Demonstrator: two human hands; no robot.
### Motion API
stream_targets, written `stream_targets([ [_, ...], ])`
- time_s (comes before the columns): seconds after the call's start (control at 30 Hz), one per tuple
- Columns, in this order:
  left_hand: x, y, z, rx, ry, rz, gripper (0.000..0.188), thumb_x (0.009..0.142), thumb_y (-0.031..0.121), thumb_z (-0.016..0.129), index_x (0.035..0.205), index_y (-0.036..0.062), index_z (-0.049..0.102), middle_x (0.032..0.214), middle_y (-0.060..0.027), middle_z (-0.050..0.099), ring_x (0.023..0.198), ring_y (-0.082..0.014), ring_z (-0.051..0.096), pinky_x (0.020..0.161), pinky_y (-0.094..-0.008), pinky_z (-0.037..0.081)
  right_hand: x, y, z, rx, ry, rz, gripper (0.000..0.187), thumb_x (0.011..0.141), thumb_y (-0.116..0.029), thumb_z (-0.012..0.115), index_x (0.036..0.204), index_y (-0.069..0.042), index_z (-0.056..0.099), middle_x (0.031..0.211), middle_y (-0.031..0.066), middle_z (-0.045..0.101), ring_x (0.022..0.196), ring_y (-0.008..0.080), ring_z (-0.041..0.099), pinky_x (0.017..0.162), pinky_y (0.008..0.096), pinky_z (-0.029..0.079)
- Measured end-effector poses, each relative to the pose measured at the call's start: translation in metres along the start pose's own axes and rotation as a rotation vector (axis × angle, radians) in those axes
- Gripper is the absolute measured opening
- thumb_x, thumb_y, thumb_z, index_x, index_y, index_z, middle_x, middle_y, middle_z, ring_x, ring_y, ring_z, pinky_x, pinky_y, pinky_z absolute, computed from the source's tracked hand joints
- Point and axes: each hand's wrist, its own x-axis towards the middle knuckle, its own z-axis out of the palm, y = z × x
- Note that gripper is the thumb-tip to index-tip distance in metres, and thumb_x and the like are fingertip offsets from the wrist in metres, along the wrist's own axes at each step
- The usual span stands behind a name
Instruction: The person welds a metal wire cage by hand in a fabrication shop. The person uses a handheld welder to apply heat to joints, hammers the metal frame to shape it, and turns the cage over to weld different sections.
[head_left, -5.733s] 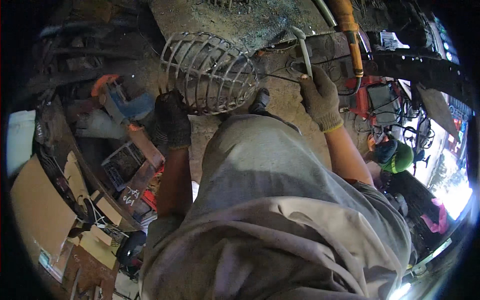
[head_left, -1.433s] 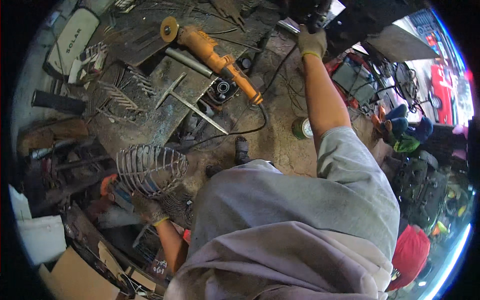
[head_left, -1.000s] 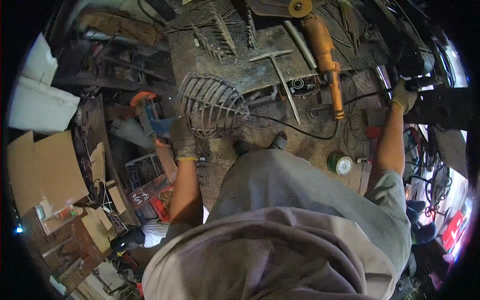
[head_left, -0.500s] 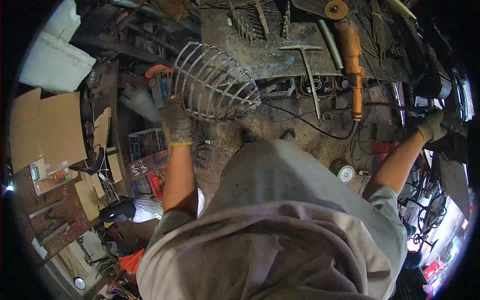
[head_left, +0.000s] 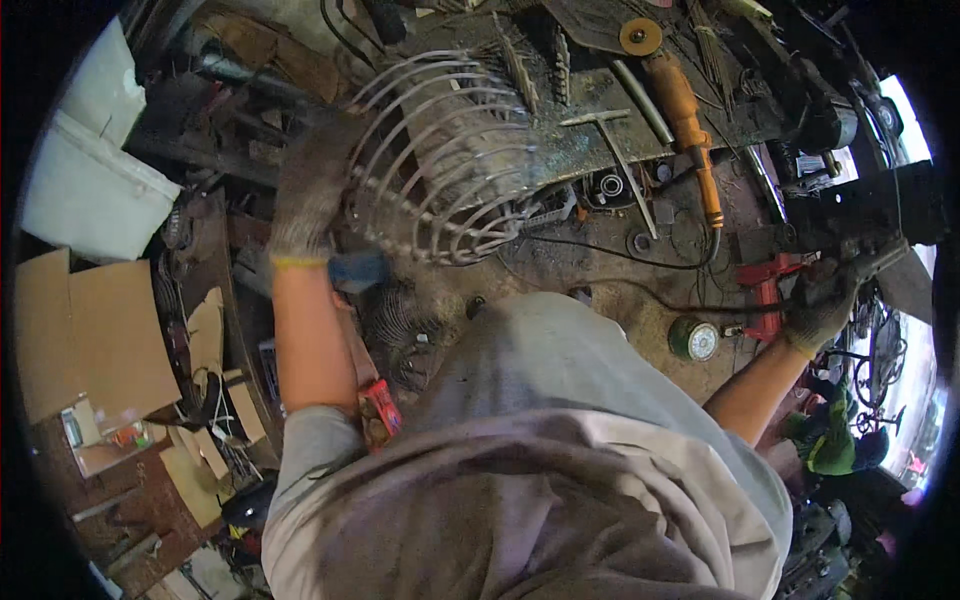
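My left hand [head_left: 308, 195], in a knitted work glove, grips the left side of a metal wire cage [head_left: 450, 150]. The cage has curved ribs that narrow to a point at its lower right, and it is held up over the near part of the workbench. My right hand [head_left: 822, 308], also gloved, is closed round a grey, bar-like metal tool [head_left: 872, 262] at the far right. A dark cable [head_left: 690, 306] runs along the floor toward that hand. Its fingers are partly in shadow.
An orange angle grinder [head_left: 685, 115] and a T-shaped metal bar [head_left: 622, 165] lie at the workbench [head_left: 590, 130]. Near my feet stand a round gauge-like can [head_left: 693, 339] and a red metal stand [head_left: 765, 295]. Cardboard [head_left: 95, 340] lies at the left.
The cage has risen and tilted, my left hand moving left and up with it. My right hand has come down from the dark equipment at the right, and a grey tool now shows in it.
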Motion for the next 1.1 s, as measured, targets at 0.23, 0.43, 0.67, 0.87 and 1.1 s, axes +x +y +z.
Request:
stream_targets([
  [0.23, 0.097, 0.049, 0.043, 0.564, -0.259, 0.593, 0.059, 0.089, 0.058, 0.059, 0.119, 0.0071, 0.068, 0.117, -0.0145, 0.068, 0.108, -0.0307, 0.063, 0.095, -0.0399, 0.046, -0.111, 0.01, 0.109, 0.117, 0.29, 0.012, 0.032, 0.096, -0.022, 0.056, 0.119, -0.001, 0.058, 0.102, 0.0131, 0.067, 0.09, 0.0261, 0.064, 0.072, 0.0372, 0.052],
  [0.43, 0.173, -0.008, 0.102, 0.346, -0.231, 0.63, 0.057, 0.084, 0.056, 0.062, 0.109, 0.006, 0.07, 0.104, -0.022, 0.069, 0.099, -0.0377, 0.066, 0.088, -0.0448, 0.05, -0.157, 0.045, 0.131, -0.031, 0.401, 0.102, 0.022, 0.093, -0.023, 0.06, 0.105, -0.004, 0.06, 0.091, 0.0095, 0.064, 0.072, 0.0193, 0.06, 0.059, 0.0281, 0.047],
  [0.67, 0.143, -0.006, 0.083, 0.392, 0.083, 0.835, 0.052, 0.087, 0.049, 0.061, 0.112, 0.0044, 0.066, 0.103, -0.0218, 0.067, 0.096, -0.0385, 0.066, 0.085, -0.0473, 0.05, -0.132, 0.061, 0.17, -0.227, 0.511, 0.07, 0.023, 0.091, -0.026, 0.061, 0.104, -0.008, 0.06, 0.092, 0.0067, 0.063, 0.074, 0.0184, 0.059, 0.06, 0.0296, 0.047],
  [0.87, 0.172, -0.027, 0.044, 0.156, 0.062, 0.995, 0.052, 0.09, 0.052, 0.059, 0.108, 0.0034, 0.068, 0.1, -0.0183, 0.068, 0.098, -0.036, 0.065, 0.088, -0.0458, 0.049, -0.124, 0.085, 0.184, -0.429, 0.531, -0.065, 0.026, 0.095, -0.031, 0.058, 0.106, -0.008, 0.061, 0.091, 0.0069, 0.064, 0.079, 0.0186, 0.06, 0.067, 0.032, 0.049],
  [1.1, 0.366, -0.037, -0.062, -0.207, 0.396, 0.651, 0.032, 0.094, 0.033, 0.057, 0.101, 0.0024, 0.064, 0.093, -0.0146, 0.067, 0.091, -0.0279, 0.066, 0.079, -0.0386, 0.049, -0.145, 0.122, 0.285, -0.23, 0.775, -0.088, 0.018, 0.098, -0.029, 0.054, 0.099, -0.013, 0.062, 0.077, -0.0015, 0.053, 0.067, 0.0118, 0.052, 0.059, 0.0259, 0.044],
])
